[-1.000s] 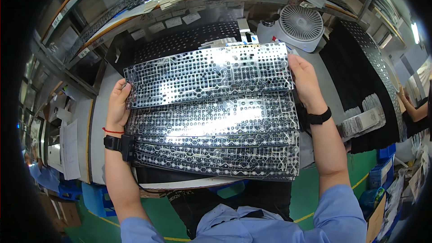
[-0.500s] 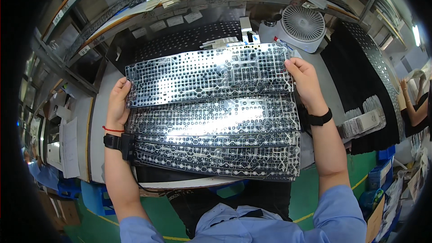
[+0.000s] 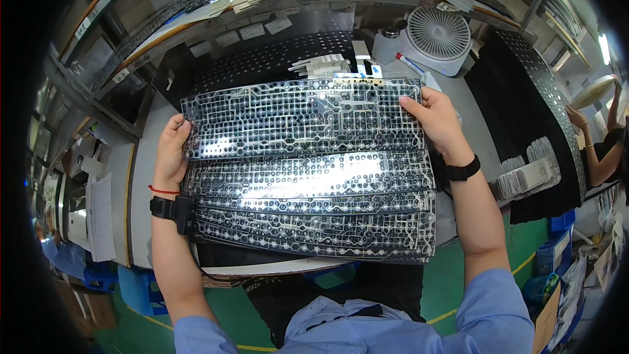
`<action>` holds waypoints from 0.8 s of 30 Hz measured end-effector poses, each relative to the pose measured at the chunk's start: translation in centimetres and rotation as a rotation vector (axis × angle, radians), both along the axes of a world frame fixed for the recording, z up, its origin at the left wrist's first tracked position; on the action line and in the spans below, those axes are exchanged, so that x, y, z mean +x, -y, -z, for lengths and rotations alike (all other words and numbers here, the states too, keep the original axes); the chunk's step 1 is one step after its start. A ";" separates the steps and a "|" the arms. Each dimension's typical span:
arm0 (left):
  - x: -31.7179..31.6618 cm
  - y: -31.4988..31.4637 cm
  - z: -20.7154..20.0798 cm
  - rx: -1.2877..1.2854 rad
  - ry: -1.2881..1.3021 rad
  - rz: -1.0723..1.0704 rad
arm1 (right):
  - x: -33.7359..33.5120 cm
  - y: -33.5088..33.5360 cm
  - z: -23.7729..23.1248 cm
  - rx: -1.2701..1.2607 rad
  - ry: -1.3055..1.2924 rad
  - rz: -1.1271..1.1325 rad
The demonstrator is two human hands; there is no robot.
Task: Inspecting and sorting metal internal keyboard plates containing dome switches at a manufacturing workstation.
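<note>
Left hand [image 3: 172, 147]: clamped on the left end of the top sheet [image 3: 288, 121]
Right hand [image 3: 438, 118]: gripping its right end
Top sheet: over other sheets [image 3: 314, 226] (glossy, finely traced) on the desk [image 3: 145, 216]

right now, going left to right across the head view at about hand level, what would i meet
White papers, left hand, topmost dark patterned sheet, right hand, pale stack.

Grey workbench [image 3: 145, 177] under a stack of dark patterned sheets [image 3: 314, 226], a white fan [image 3: 438, 34] and a marker [image 3: 410, 63]
</note>
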State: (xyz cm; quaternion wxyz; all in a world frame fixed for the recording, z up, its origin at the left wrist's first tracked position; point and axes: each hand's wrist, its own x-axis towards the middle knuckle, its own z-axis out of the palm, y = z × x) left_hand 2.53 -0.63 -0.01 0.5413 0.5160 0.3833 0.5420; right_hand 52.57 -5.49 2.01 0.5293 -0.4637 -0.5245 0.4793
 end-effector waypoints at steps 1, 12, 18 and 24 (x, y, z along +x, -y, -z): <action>0.1 0.0 0.0 0.000 0.001 0.004 | 0.2 -0.2 0.4 -0.005 0.004 0.023; -0.9 -0.5 0.5 0.025 0.028 -0.044 | 2.5 -0.8 0.3 0.098 -0.053 0.325; -0.8 -0.4 0.4 0.009 0.063 -0.057 | 0.8 -0.4 -0.7 0.122 -0.028 0.385; -0.7 -0.3 0.3 -0.005 0.085 -0.045 | 0.9 0.0 -0.7 0.059 0.006 0.121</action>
